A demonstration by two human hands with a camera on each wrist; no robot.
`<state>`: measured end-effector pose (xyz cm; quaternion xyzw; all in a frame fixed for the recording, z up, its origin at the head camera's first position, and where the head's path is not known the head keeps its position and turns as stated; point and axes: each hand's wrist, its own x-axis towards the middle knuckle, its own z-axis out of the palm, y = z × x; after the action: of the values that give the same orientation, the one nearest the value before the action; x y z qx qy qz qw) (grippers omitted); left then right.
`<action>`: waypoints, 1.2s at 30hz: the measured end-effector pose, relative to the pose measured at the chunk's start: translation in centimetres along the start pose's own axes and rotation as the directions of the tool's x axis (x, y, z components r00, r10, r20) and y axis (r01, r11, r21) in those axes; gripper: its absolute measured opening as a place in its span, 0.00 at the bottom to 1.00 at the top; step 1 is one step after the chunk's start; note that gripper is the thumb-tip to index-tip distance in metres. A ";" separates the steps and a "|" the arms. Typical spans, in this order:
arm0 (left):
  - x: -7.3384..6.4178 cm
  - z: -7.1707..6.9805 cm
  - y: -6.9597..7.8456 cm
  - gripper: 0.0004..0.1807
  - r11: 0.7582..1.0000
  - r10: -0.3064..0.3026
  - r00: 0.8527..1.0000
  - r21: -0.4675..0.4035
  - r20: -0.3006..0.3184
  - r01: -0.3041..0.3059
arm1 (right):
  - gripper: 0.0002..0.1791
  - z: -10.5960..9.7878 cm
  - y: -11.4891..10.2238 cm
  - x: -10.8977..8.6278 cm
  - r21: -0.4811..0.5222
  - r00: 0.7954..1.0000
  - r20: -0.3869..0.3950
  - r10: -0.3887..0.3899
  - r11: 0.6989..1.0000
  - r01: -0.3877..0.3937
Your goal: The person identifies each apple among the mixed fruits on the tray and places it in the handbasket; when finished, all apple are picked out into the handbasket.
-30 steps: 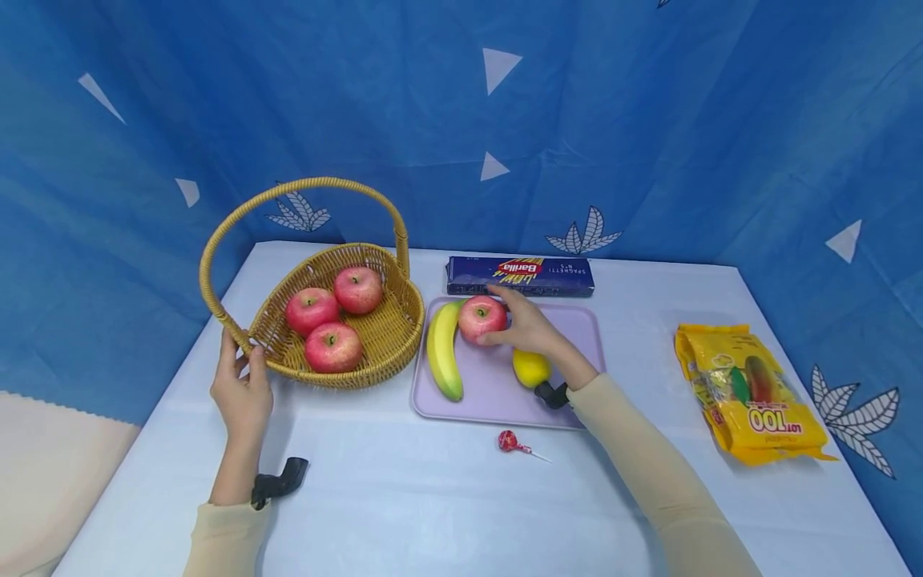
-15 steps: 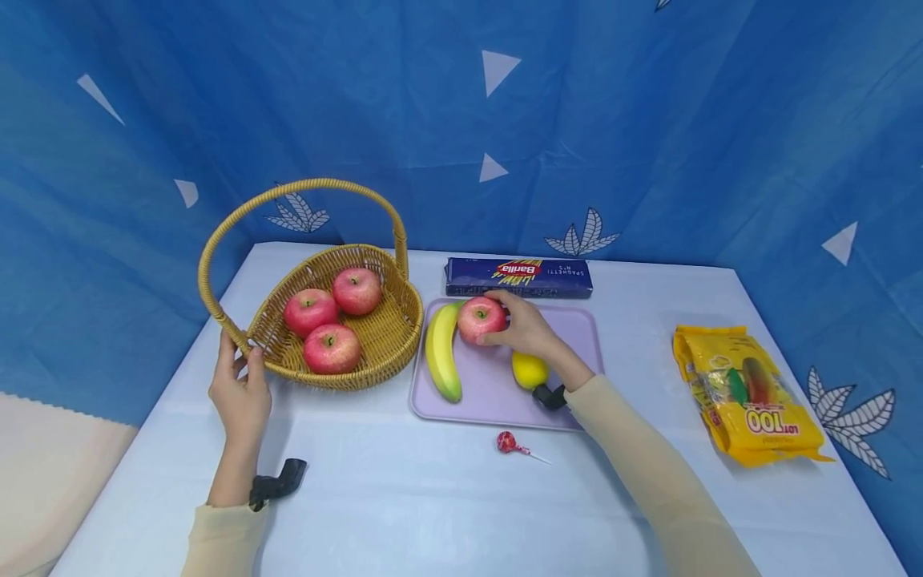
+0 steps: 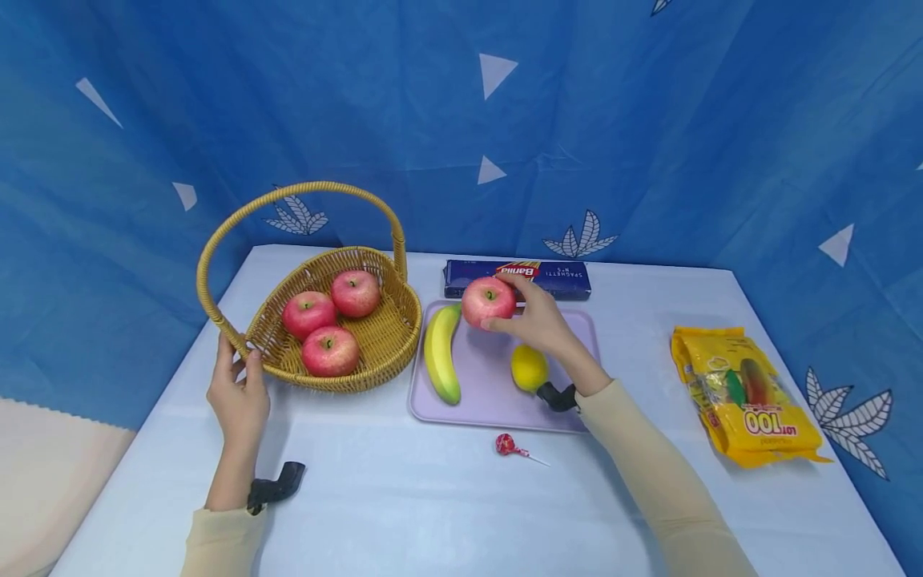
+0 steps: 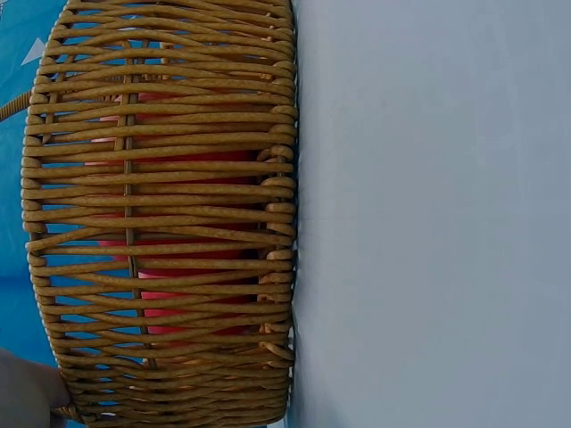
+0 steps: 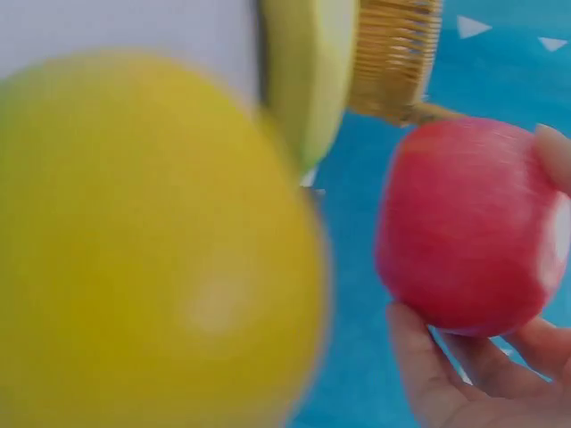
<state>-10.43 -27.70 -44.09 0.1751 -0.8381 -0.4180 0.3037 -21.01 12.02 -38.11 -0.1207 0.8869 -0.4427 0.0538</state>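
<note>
The right hand [image 3: 537, 320] gripped an apple [image 3: 488, 302] just above the tray's [image 3: 497, 401] back edge. The left hand [image 3: 238, 393] pinched the basket [image 3: 392, 336] at its rim. The apple looked mid-lift; clearing that rim would likely matter.

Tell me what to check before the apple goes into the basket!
1. Right hand grips the red round apple: ok.
2. Apple lifted off the lilac plastic tray: ok.
3. Left hand holds the woven wicker basket at its rim: ok.
4. Room beside the three red apples in the basket: ok.
5. Yellow banana lies between tray and basket, low: ok.
6. Grip firmness: cannot tell.
</note>
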 end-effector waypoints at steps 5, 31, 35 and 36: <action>0.0 -0.1 0.1 0.30 1.000 0.001 1.000 0.004 0.001 -0.001 | 0.42 -0.3 -1.4 -0.4 0.105 0.996 -0.071 -0.046 0.993 0.053; -0.1 -0.1 0.1 0.30 1.000 -0.018 1.000 0.015 0.009 0.018 | 0.41 5.3 -8.0 1.5 0.105 0.946 -0.074 -0.317 0.940 0.323; 0.0 0.0 0.0 0.30 1.000 -0.014 1.000 0.015 0.006 0.014 | 0.41 6.8 -8.5 2.0 0.066 0.943 -0.048 -0.328 0.941 0.331; 0.0 0.0 0.0 0.30 1.000 -0.011 1.000 0.015 0.004 0.011 | 0.41 7.1 -8.6 2.1 0.054 0.945 -0.040 -0.325 0.944 0.326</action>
<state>-10.40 -27.71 -44.14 0.1812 -0.8408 -0.4138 0.2983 -20.17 1.00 -35.56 -0.2570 0.8419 -0.4736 -0.0302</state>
